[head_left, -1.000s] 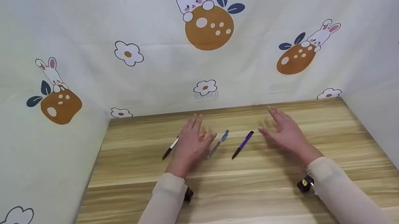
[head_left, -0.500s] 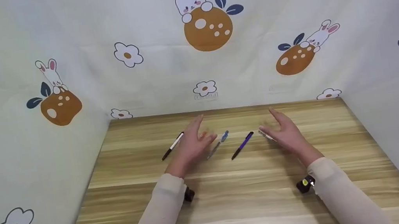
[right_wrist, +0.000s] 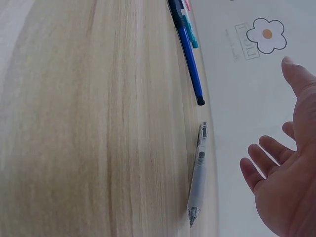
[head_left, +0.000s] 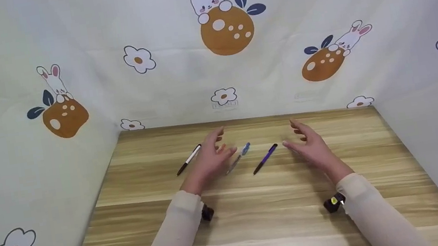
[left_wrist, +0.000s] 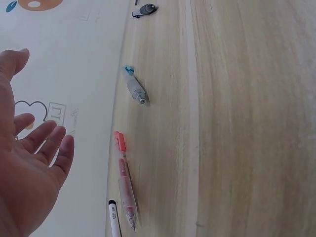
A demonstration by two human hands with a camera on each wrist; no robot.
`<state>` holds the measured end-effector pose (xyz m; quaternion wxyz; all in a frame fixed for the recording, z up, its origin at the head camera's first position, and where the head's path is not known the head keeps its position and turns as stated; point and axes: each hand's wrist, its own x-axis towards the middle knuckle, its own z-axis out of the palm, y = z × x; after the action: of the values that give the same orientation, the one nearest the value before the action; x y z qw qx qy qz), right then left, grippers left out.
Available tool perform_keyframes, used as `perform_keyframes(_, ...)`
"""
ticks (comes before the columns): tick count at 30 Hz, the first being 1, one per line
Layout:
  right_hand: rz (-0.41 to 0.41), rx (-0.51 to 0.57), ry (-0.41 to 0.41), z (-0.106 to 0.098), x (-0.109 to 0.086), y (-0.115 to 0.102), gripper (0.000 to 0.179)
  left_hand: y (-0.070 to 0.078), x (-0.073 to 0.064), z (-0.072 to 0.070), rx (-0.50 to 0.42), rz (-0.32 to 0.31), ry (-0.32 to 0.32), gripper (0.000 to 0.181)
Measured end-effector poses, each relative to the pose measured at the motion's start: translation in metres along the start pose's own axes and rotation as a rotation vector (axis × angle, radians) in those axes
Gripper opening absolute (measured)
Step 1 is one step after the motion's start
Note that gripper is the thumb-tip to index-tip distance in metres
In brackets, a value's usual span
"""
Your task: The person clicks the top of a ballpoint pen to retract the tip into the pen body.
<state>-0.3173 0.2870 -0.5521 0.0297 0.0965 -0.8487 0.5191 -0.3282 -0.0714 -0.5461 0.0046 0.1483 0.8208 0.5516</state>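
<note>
My left hand [head_left: 208, 159] hovers over the table with its fingers loosely bent, holding nothing. Below it lies a red pen [left_wrist: 126, 190], mostly hidden in the head view, and a white pen with a black grip [head_left: 189, 159] lies just to its left. Between the hands are a clear pen with a blue clip [head_left: 244, 149] and a purple-blue pen with dark ends [head_left: 265, 158]. Above the table on the other side, my right hand [head_left: 313, 145] also has loosely bent fingers and holds nothing. A clear pen with a dark tip [right_wrist: 198, 173] lies beneath it.
The wood-grain table [head_left: 261, 229] extends toward me. Pale cloth walls [head_left: 174, 82] printed with rabbits, oranges and flowers enclose its back and both sides. A small dark camera [head_left: 334, 202] sits at the right wrist, another [head_left: 207, 213] at the left.
The fingers of both hands have bent inward from a straighter pose, while the hands stay in nearly the same place. The pens have not moved.
</note>
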Motion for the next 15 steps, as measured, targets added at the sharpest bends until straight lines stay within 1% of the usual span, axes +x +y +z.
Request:
perform_keyframes(2,-0.003,0.006,0.002,0.0006,0.0003,-0.0001,0.085,-0.0001,0.0003,-0.0003,0.002,-0.003,0.0,0.079)
perform_keyframes(9,0.004,0.027,0.001,0.004,0.0028,0.0005,0.08,-0.001,0.0015,-0.0036,0.004,0.042,-0.018,0.077)
perform_keyframes(15,0.018,0.052,0.001,0.0071,0.0018,-0.0007,0.078,-0.0024,0.0024,-0.0048,0.006,0.046,-0.05,0.072)
